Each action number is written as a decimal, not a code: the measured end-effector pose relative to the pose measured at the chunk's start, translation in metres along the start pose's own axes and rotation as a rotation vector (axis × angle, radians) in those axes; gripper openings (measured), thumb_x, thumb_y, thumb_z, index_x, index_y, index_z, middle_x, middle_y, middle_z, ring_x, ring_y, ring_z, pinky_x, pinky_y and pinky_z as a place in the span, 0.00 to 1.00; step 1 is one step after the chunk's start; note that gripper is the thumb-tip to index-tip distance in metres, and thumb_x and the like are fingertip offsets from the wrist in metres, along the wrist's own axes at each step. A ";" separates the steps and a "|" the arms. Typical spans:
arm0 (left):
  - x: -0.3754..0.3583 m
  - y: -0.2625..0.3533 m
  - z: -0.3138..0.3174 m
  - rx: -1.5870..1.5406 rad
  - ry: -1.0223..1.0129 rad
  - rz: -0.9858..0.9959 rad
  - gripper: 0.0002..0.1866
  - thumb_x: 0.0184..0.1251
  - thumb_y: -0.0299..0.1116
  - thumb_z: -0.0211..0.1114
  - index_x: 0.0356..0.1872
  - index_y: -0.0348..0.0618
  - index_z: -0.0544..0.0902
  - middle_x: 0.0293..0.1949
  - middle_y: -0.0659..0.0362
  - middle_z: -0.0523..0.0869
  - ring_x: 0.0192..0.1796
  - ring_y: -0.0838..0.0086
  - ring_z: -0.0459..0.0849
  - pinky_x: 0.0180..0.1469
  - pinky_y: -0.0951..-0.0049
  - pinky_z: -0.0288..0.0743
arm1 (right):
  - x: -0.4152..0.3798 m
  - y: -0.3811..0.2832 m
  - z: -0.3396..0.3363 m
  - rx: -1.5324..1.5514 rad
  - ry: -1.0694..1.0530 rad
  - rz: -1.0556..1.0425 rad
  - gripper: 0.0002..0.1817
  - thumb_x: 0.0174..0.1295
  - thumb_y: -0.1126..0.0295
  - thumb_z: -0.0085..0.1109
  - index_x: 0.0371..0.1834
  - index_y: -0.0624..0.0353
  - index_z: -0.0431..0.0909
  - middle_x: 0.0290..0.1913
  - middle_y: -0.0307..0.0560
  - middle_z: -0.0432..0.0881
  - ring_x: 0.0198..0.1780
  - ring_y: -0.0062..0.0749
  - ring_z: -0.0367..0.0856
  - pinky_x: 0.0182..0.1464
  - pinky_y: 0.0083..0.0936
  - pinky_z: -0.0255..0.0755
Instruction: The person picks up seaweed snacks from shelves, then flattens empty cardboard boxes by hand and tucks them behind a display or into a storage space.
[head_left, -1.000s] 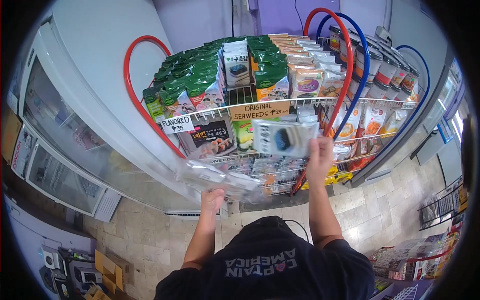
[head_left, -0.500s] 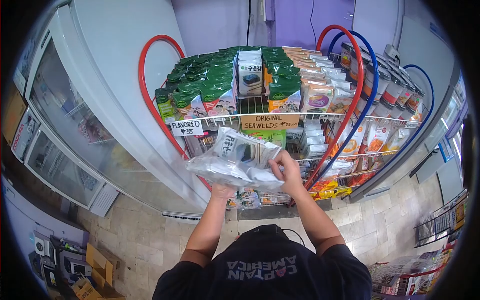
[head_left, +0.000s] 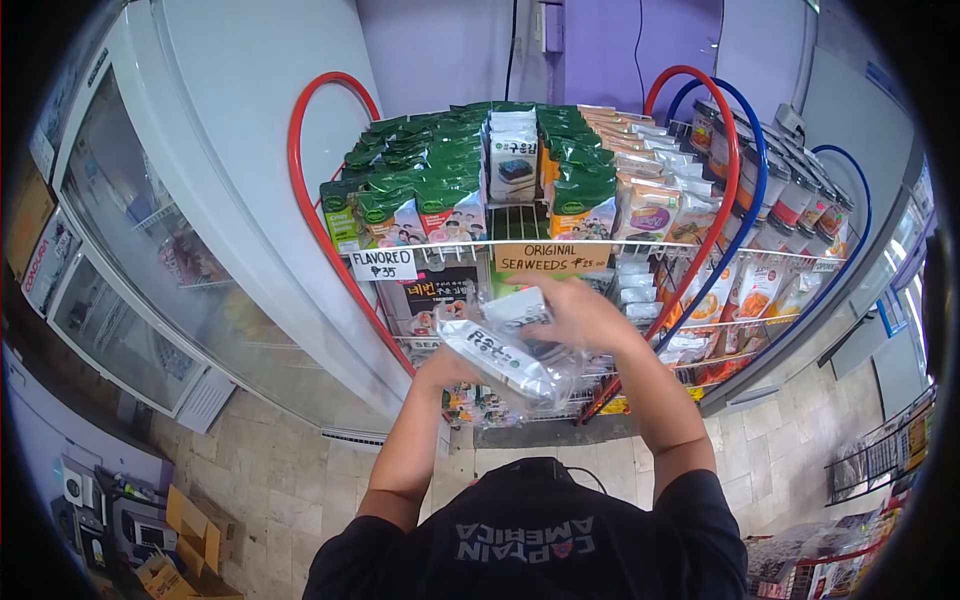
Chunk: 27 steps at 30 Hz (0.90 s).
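Note:
In front of the rack I hold a clear plastic bag (head_left: 562, 385) with white seaweed packs (head_left: 495, 358) in it. My left hand (head_left: 447, 369) is closed on the bag's left side, its fingers mostly hidden behind it. Over the bag's upper right, my right hand (head_left: 578, 312) curls its fingers around a seaweed pack (head_left: 517, 308), partly covered by the film. Just behind my hands hangs the "Original Seaweeds" sign (head_left: 552, 258). A row of similar white packs (head_left: 513, 165) stands on the top shelf, with a bare wire gap at its front.
Green snack packs (head_left: 440, 195) flank the white row. Red hose-like loops (head_left: 297, 160) and blue ones (head_left: 760, 150) arch over the wire rack. Jars (head_left: 790, 185) stand at the right. A glass-door fridge (head_left: 130, 190) is on the left, above an open cardboard box (head_left: 195, 530).
The bag has turned and tilted, so a pack's printed side now faces up. My right hand has risen from the bag's right edge to over its top.

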<state>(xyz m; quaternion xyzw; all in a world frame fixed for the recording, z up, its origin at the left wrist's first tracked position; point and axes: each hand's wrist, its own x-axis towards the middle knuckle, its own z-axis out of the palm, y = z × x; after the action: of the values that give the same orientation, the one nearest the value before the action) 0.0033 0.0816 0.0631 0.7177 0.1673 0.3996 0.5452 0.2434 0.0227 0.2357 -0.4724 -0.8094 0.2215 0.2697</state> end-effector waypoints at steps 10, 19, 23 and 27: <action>-0.006 0.029 -0.013 -0.783 0.060 -0.057 0.44 0.53 0.37 0.77 0.70 0.37 0.63 0.64 0.46 0.74 0.64 0.53 0.76 0.64 0.48 0.73 | 0.066 -0.021 -0.111 0.380 0.719 -0.383 0.33 0.43 0.75 0.77 0.56 0.60 0.74 0.48 0.48 0.82 0.49 0.33 0.83 0.50 0.27 0.77; -0.021 0.005 0.004 -0.569 0.457 0.006 0.32 0.50 0.13 0.68 0.60 0.41 0.74 0.52 0.58 0.82 0.56 0.66 0.81 0.59 0.65 0.75 | 0.203 0.038 -0.112 -0.659 0.172 0.011 0.32 0.38 0.66 0.78 0.51 0.56 0.79 0.49 0.52 0.85 0.54 0.51 0.81 0.53 0.41 0.76; -0.008 0.012 0.018 -0.747 0.483 -0.027 0.27 0.56 0.17 0.69 0.59 0.40 0.75 0.54 0.58 0.82 0.56 0.71 0.81 0.58 0.68 0.74 | 0.218 0.049 -0.096 -0.886 0.184 0.070 0.30 0.39 0.66 0.78 0.51 0.55 0.80 0.47 0.49 0.85 0.58 0.53 0.77 0.56 0.41 0.75; 0.003 0.010 0.025 -0.763 0.518 -0.035 0.26 0.59 0.18 0.68 0.60 0.39 0.74 0.54 0.58 0.82 0.55 0.71 0.81 0.59 0.67 0.73 | 0.204 0.045 -0.096 -0.996 0.487 -0.121 0.23 0.42 0.70 0.73 0.46 0.59 0.81 0.45 0.49 0.85 0.54 0.47 0.78 0.53 0.42 0.76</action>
<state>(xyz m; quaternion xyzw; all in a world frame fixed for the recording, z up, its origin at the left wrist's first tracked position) 0.0224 0.0636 0.0709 0.3393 0.1510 0.5895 0.7174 0.2506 0.2332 0.3270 -0.5329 -0.7563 -0.3193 0.2055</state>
